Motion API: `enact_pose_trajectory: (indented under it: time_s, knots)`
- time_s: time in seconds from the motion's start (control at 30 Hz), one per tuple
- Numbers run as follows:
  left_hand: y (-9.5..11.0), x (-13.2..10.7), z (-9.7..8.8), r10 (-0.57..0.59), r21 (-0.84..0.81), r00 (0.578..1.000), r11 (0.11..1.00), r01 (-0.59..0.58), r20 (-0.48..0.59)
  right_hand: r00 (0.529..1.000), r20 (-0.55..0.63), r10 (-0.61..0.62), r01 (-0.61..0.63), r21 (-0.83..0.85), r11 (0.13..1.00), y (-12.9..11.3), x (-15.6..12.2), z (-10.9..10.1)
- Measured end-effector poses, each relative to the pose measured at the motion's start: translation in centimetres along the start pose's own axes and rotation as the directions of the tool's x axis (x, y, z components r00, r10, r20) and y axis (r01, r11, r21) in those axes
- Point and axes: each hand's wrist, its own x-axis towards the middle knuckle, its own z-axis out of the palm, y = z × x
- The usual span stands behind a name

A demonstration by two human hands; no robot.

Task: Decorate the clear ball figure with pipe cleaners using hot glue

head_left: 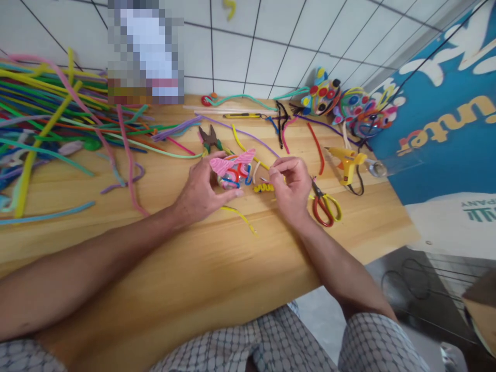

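My left hand (pixel 201 188) is wrapped round a small clear craft ball (pixel 231 176) dressed with red, blue and pink pipe cleaners. Two striped pink pieces (pixel 233 162) stick out from its top like ears. To its right, my right hand (pixel 290 187) is closed in a pinch, apart from the ball; anything between the fingertips is too small to make out. Between the hands a coiled yellow pipe cleaner (pixel 264 188) lies on the table. Scissors (pixel 326 206) with red and yellow handles rest just right of my right hand. Behind my left hand are pliers (pixel 210 139).
A large heap of coloured pipe cleaners (pixel 42 129) spreads over the left of the wooden table (pixel 217 274). A yellow glue gun (pixel 346 161) stands at the right. Finished decorated balls (pixel 321 95) sit at the back right, and a yellow cutter knife (pixel 242 115) lies near the tiled wall.
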Motion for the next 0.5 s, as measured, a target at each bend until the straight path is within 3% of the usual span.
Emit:
enact_pose_trajectory:
  time_s: [0.17,0.33,0.5]
  knots:
    - [-0.7,0.2,0.0,0.023,0.047,1.000,0.999,-0.022,-0.005,0.996,-0.058,0.065,-0.061,0.067,0.996,1.4,0.6,-0.5]
    - [-1.2,0.1,-0.1,0.002,0.036,1.000,0.999,-0.002,-0.007,0.986,-0.044,0.160,-0.158,0.040,0.987,2.7,1.2,-1.0]
    - [-1.0,0.1,-0.7,0.010,-0.137,0.999,0.991,-0.015,-0.034,0.986,-0.092,0.140,-0.141,-0.012,0.990,3.2,2.4,-2.1]
